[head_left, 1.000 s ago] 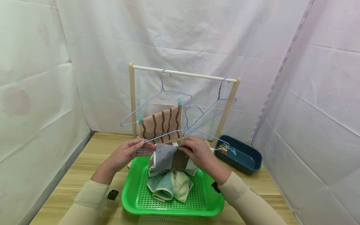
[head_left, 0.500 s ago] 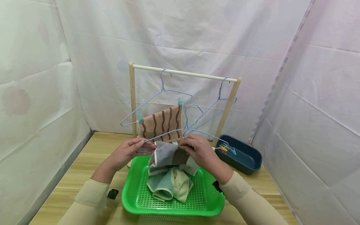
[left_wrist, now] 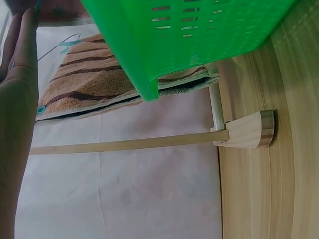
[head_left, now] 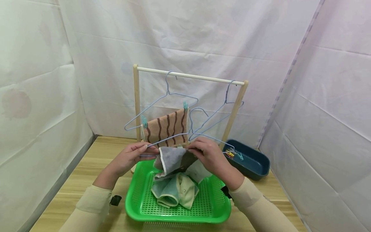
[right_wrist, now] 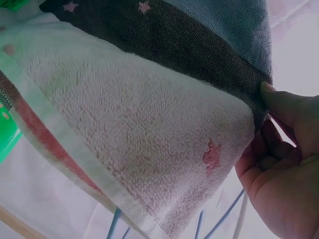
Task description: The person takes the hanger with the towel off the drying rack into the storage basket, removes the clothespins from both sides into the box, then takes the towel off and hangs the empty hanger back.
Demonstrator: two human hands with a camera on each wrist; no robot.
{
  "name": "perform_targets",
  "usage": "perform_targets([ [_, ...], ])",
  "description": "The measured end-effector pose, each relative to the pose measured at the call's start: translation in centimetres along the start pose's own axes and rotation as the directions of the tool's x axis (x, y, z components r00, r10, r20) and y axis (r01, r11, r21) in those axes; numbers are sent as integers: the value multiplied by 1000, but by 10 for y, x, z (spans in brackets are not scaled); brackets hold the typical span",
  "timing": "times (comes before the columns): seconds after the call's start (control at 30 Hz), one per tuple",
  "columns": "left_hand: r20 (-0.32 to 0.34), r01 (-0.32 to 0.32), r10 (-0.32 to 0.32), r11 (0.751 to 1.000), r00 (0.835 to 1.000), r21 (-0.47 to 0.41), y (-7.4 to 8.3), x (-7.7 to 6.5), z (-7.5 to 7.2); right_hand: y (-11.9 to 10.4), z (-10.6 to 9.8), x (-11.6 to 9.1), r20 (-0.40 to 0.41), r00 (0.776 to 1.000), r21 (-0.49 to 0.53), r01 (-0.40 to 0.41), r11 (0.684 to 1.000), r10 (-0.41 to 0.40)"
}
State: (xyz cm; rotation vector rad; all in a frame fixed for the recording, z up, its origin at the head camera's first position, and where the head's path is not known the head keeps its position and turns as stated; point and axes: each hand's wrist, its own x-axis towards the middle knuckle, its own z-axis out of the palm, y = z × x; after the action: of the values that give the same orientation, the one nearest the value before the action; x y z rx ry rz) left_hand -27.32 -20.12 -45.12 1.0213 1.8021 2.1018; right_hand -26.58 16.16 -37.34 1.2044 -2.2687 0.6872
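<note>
My left hand (head_left: 131, 156) grips the left end of a blue wire hanger (head_left: 171, 138), held up over the green basket. A small towel (head_left: 173, 158) in grey, dark brown and white hangs at the hanger's lower bar. With thumb and fingers, my right hand (head_left: 207, 154) pinches the towel's upper edge; the right wrist view shows this pinch on the towel (right_wrist: 149, 99), near the dark band. Part of the hanger's bar is hidden behind towel and hand. In the left wrist view only some straight fingers of the left hand (left_wrist: 22, 74) show.
A wooden rack (head_left: 188, 76) stands behind, bearing a hanger with a clipped brown-striped towel (head_left: 166, 129) and another hanger (head_left: 217, 112) at right. The green basket (head_left: 178, 219) holds a blue and cream cloth (head_left: 176, 191). A dark blue bin (head_left: 255, 161) contains clothespins (head_left: 230, 153).
My right hand has shifted slightly right and up, drawing the towel's edge with it. The towel's left corner has folded over and moved right along the bar. The left hand stays almost still.
</note>
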Motion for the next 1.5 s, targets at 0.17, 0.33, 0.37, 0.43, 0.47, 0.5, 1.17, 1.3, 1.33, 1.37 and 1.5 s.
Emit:
perform_targets([
  [0.17, -7, 5, -5, 1000, 1000, 0, 0, 0, -1, 1, -3, 0, -18, 1000, 5, 3, 1000, -3],
  [0.33, -9, 8, -8, 1000, 1000, 10, -1, -1, -2, 0, -6, 0, -18, 1000, 10, -11, 1000, 11],
  [0.37, -11, 10, -10, 1000, 1000, 13, -1, -2, -2, 0, -6, 0, -18, 1000, 10, -14, 1000, 14],
  [0.43, -14, 15, -14, 1000, 1000, 23, -1, -2, -2, 0, -7, -1, -18, 1000, 9, -17, 1000, 18],
  [0.47, -17, 18, -18, 999, 1000, 27, -1, -2, -2, 0, -7, -1, -18, 1000, 9, -20, 1000, 20],
  [0.5, -19, 21, -21, 999, 1000, 32, -1, -3, -3, -1, -8, -1, -19, 1000, 10, -21, 1000, 21],
  [1.17, -29, 1, 0, 999, 1000, 36, -6, -2, -4, -4, -21, -1, -72, 997, -37, -12, 999, 10],
  [1.3, -26, -6, 7, 999, 1000, 33, -6, -2, -5, -6, -25, -1, -87, 996, -46, -3, 999, -1],
  [1.33, -26, -8, 9, 999, 1000, 31, -6, -1, -5, -6, -25, -1, -89, 996, -46, -2, 999, -2],
  [1.37, -26, -10, 10, 1000, 1000, 29, -6, -1, -5, -6, -26, -1, -92, 996, -44, 1, 999, -5],
  [1.5, -29, -8, 9, 1000, 1000, 28, -5, -1, -4, -6, -30, 0, -105, 994, -47, 10, 999, -15],
])
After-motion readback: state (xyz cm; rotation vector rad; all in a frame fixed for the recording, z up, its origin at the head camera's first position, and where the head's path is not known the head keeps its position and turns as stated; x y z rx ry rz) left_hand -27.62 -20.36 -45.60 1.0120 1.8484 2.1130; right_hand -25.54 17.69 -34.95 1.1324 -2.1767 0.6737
